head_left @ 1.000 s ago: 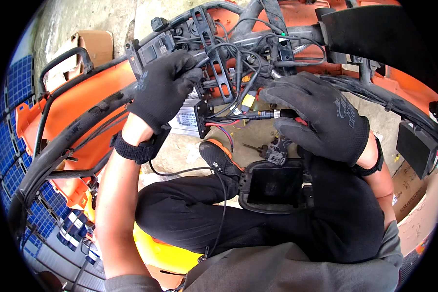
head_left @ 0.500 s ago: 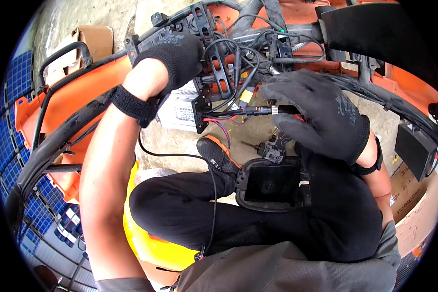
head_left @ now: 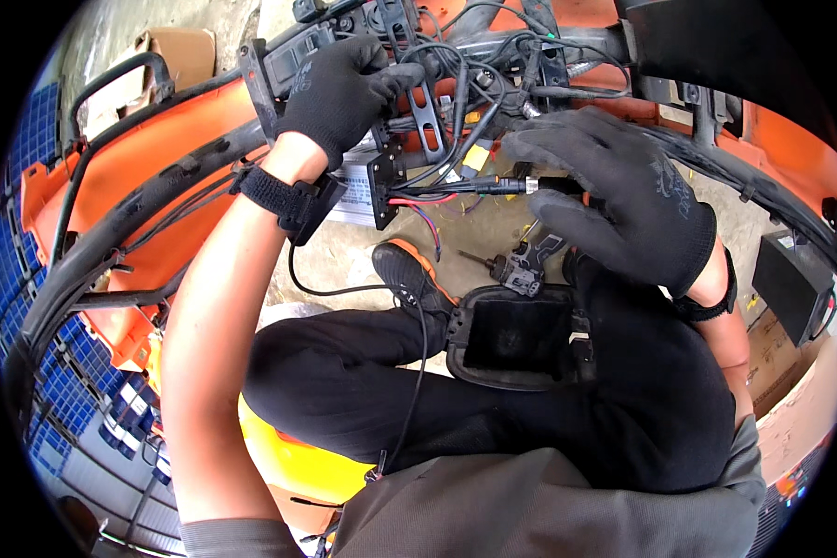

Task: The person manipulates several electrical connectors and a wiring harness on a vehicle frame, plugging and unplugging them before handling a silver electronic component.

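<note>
My left hand [head_left: 344, 84], in a black glove, grips a black metal bracket [head_left: 425, 107] and the wires beside it on an orange scooter frame [head_left: 158, 167]. My right hand [head_left: 614, 195], also gloved, pinches a black cable connector [head_left: 507, 186] with red and black leads running left to a black and silver controller box [head_left: 367, 186]. A tangle of black cables [head_left: 493, 65] hangs above both hands. A black wrist strap [head_left: 279, 197] wraps my left forearm.
A black rubber tray-like cover [head_left: 521, 339] rests on my lap over black trousers. A small black part with a screw [head_left: 516, 270] lies on the concrete by my black and orange shoe [head_left: 405, 274]. Blue crates [head_left: 28, 307] stand at left, cardboard boxes [head_left: 781, 344] at right.
My left hand has gone up from the controller box to the bracket and wires at the top of the frame. My right hand has kept hold of the connector, barely moving.
</note>
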A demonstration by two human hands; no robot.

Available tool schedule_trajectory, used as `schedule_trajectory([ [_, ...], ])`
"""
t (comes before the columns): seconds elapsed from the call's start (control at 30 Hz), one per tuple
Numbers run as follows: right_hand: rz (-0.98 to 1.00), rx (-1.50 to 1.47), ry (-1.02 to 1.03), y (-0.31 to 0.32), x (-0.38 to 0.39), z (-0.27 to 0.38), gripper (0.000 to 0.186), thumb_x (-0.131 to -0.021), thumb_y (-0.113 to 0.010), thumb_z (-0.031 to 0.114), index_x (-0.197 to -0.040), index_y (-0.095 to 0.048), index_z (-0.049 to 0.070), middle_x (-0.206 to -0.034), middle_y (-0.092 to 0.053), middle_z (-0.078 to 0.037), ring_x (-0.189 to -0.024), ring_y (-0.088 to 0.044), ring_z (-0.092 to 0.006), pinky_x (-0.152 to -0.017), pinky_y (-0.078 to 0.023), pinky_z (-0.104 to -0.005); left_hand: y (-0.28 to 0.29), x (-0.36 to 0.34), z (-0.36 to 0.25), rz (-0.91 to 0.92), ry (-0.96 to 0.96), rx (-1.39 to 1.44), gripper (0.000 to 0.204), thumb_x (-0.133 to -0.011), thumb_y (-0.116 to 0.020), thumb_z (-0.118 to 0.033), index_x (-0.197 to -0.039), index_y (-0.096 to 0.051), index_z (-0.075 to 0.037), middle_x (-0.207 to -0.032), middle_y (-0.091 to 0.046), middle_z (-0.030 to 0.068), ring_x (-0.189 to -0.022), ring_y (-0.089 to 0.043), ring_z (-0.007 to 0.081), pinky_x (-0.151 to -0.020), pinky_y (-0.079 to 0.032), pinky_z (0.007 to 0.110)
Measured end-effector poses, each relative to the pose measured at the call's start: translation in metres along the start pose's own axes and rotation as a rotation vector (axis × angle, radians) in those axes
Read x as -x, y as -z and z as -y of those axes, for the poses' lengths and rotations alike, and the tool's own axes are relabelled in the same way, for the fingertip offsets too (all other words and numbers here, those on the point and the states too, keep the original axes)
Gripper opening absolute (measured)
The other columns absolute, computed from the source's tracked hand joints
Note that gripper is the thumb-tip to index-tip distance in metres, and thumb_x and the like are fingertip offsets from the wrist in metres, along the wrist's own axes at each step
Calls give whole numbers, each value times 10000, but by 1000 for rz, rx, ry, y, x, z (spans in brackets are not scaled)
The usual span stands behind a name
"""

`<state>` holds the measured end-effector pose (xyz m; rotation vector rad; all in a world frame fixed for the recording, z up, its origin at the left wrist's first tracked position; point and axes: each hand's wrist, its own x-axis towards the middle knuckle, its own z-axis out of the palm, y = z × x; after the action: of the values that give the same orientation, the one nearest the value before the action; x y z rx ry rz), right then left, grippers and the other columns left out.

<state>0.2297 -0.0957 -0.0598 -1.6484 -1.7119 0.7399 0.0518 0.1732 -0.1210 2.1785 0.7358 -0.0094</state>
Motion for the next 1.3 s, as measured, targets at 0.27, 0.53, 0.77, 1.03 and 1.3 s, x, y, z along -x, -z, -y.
schedule_trajectory([
  [0.27, 47, -561, -73, 33, 16, 11, 411, -848, -708, 83, -1248, -684, -6, -1100, -731, -162, -977, -719, -299, -876, -555, -397, 37, 59, -38, 70, 19, -90, 191, -1002, -679, -177, -1107, -691, -17, -782, -607, -13, -725, -508, 68, -652, -458, 286],
  [0.53, 509, -298, -29, 0, 27, -7, 336, -965, -638, 319, -1177, -673, 60, -843, -660, -134, -798, -677, -304, -739, -531, -365, 39, 139, -115, 190, -63, -259, 261, -922, -689, -41, -1177, -669, 8, -915, -649, 146, -745, -637, 258, -692, -505, 368],
  [0.77, 474, -505, -500, -33, 27, -30, 432, -990, -660, 267, -1352, -631, 33, -1099, -721, -93, -996, -692, -166, -861, -536, -330, -18, 131, -114, -49, -4, -198, 536, -901, -739, -93, -1392, -535, -24, -1247, -602, 195, -917, -651, 313, -799, -538, 390],
  [1.03, 117, -1131, -535, -34, 27, -35, 398, -1048, -589, 182, -1396, -579, -11, -1126, -704, -91, -947, -656, -121, -830, -552, -284, -31, 108, -82, 43, -9, -137, 494, -865, -761, -103, -1320, -586, -19, -1180, -676, 217, -1033, -680, 403, -873, -548, 450],
  [1.3, 73, -1056, -465, -36, 24, -37, 313, -1058, -592, 173, -1325, -657, 22, -1038, -696, -49, -883, -647, -97, -763, -550, -261, -13, 103, -77, 166, 19, -15, 441, -883, -664, 42, -1319, -620, -8, -1149, -721, 212, -1051, -713, 347, -905, -555, 401],
])
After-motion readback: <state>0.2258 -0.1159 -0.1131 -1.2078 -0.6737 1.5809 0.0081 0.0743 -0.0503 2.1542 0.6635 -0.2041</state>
